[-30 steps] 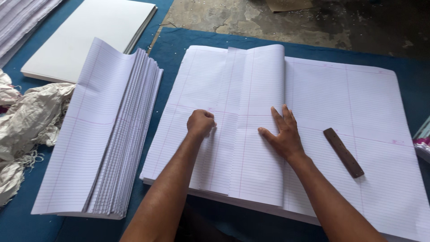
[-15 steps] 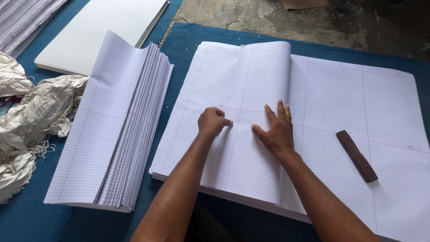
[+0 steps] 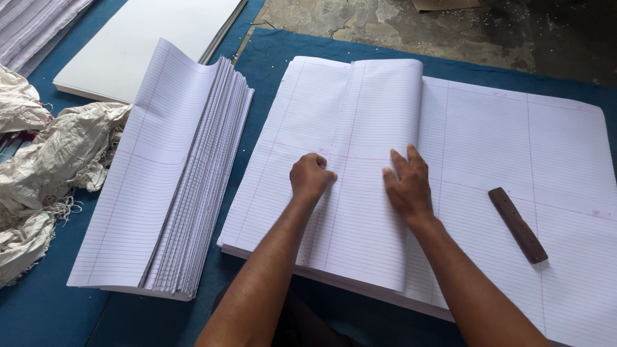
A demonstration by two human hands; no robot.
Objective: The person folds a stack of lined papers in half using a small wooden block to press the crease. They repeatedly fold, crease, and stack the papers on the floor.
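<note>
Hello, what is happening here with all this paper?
A person is folding a large ruled sheet on top of a big stack of ruled sheets that lies on a blue cloth. The left hand, closed in a fist, presses on the folded sheet; the right hand lies flat on it beside. A dark wooden stick rests on the stack. A pile of folded sheets sits to the left.

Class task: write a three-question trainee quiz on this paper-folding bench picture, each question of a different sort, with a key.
1. True or false: the left hand lies flat with its fingers spread.
2. The brown wooden stick lies on: A) the ruled sheets B) the blue cloth C) the folded stack
3. Fill in: the right hand presses a ____ sheet.

Key: 1 false, it is a fist; 2 A; 3 folded.
</note>
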